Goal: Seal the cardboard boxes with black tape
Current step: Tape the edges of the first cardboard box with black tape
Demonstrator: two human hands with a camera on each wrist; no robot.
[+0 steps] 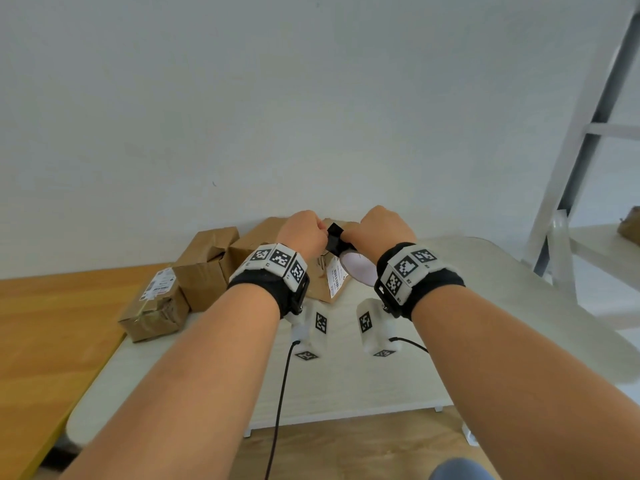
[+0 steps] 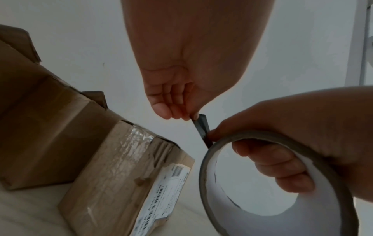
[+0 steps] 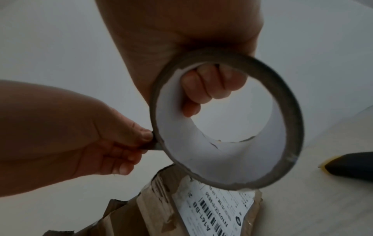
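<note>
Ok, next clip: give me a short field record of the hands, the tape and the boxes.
left hand: pinches the free end of the tape strip
right hand: fingers curled through the tape roll, gripping it
tape strip: black, short length pulled off, held above the table
boxes: several on the table by the wall; none shows black tape
nearest box: white shipping label, torn flaps
</note>
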